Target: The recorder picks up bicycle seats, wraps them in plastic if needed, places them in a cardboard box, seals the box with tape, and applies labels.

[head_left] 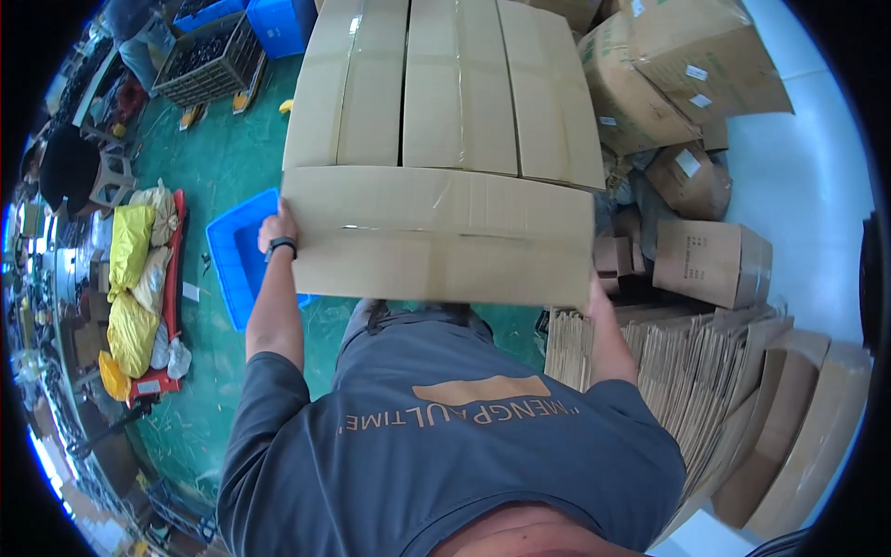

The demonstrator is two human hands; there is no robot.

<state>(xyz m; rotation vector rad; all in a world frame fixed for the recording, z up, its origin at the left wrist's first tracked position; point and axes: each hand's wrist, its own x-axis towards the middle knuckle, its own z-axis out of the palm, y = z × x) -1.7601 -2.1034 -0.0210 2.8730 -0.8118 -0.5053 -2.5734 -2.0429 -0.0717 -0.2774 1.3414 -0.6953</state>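
"What's showing at the far left?"

"Yellow and white bags [133,334] are lying on something red [176,223], down on the green floor [186,446]. Next, a blue tub [230,255] is sitting just beyond the left arm."

"And the left hand [279,229]?"

"It's wearing a dark wristband [281,247], and its fingers are clamping on the left end of the long box [436,246]."

"Where's that box?"

"It's stretching across the middle, in front of the person, with its far edge meeting three taped boxes [459,93] standing side by side."

"What's the right hand [600,295] doing?"

"It's touching the box's right end, near the lower corner. The fingers are mostly hiding, so I can't tell how they're set."

"Further right?"

"Flattened cardboard [673,362] is standing in a tight row, and a smaller brown box [701,263] is resting beyond it."
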